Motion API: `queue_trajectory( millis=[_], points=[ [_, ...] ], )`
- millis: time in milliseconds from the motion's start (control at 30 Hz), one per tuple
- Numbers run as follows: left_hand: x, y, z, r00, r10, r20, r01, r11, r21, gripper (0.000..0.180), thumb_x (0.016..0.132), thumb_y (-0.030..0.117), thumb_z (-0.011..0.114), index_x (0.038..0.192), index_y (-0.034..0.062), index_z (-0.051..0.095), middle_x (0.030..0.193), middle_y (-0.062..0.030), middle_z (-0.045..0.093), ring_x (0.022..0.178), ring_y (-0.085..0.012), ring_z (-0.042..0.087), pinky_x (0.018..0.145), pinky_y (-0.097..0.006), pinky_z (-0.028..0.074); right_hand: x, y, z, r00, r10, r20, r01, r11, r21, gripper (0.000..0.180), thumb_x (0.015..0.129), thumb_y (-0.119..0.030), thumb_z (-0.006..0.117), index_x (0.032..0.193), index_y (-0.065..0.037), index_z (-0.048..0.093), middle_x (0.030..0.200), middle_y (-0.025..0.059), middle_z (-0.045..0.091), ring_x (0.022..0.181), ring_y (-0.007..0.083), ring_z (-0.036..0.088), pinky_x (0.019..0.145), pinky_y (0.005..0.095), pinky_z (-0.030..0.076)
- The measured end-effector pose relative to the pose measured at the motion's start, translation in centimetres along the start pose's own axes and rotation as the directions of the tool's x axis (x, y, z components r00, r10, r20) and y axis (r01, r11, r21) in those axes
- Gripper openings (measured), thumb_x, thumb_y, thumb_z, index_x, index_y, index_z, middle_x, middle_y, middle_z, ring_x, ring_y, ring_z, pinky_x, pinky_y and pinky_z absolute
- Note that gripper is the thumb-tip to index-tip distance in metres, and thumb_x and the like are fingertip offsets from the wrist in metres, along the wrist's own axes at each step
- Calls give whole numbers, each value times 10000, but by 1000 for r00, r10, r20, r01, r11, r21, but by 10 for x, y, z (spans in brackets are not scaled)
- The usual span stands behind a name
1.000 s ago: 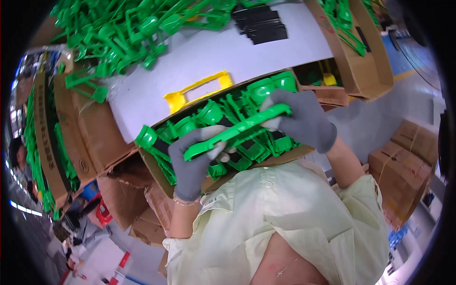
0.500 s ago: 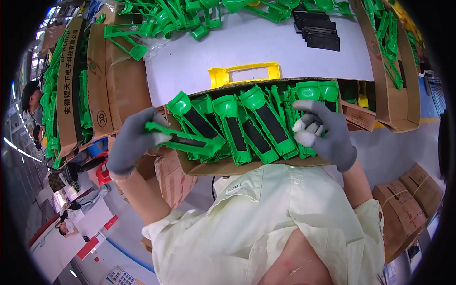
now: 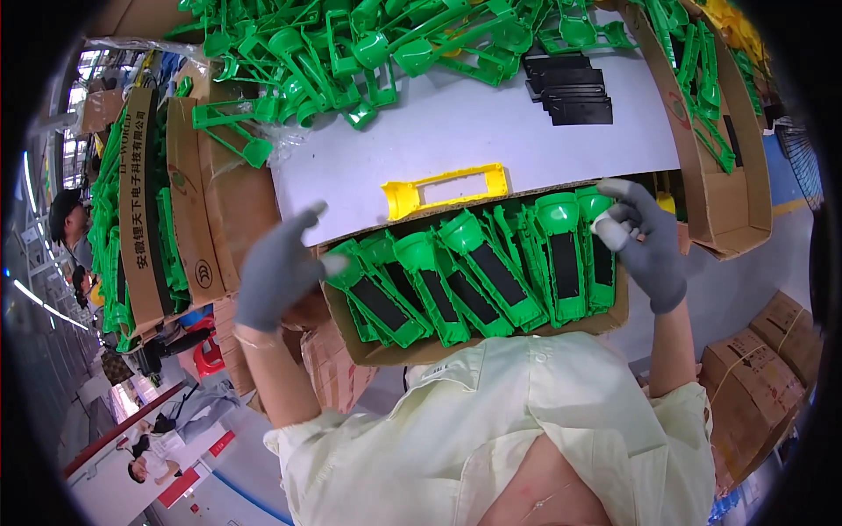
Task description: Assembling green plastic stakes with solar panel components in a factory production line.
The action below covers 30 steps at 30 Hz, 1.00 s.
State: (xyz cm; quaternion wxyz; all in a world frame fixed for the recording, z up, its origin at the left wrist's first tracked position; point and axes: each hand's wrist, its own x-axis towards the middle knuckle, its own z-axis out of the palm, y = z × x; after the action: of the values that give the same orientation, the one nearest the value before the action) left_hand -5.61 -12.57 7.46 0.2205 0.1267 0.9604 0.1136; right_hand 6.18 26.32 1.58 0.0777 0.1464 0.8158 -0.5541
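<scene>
A shallow cardboard box (image 3: 412,349) rests against my chest, filled with a row of green plastic flashlight bodies (image 3: 478,267) with black panels. My left hand (image 3: 279,267), in a grey glove, is spread at the box's left edge, fingertips touching the leftmost green body and holding nothing. At the right end of the row my gloved right hand (image 3: 645,241) has its fingers curled on the head of the rightmost green body (image 3: 596,210).
A yellow plastic frame (image 3: 445,188) lies on the white table (image 3: 474,131). A heap of loose green parts (image 3: 368,44) and a stack of black panels (image 3: 568,88) lie farther back. Cardboard boxes of green parts stand at left (image 3: 153,210) and right (image 3: 719,131). People stand at far left.
The green body that my left hand carried is now set in the row, and that hand has let go and spread open. My right hand stays at the right end.
</scene>
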Motion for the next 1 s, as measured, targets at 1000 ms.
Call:
queue_trajectory(
  millis=[1000],
  points=[
    [84, 2, 1, 653, 32, -757, -507, 760, -406, 400, 787, -33, 669, 1175, 22, 589, 965, -46, 610, 820, -106, 593, 734, -204, 471, 127, 45, -28, 825, -561, -65, 352, 600, -718, 310, 725, -208, 698, 1015, -141, 609, 987, 35, 571, 856, 238, 596, 704, 350, 496]
  ],
)
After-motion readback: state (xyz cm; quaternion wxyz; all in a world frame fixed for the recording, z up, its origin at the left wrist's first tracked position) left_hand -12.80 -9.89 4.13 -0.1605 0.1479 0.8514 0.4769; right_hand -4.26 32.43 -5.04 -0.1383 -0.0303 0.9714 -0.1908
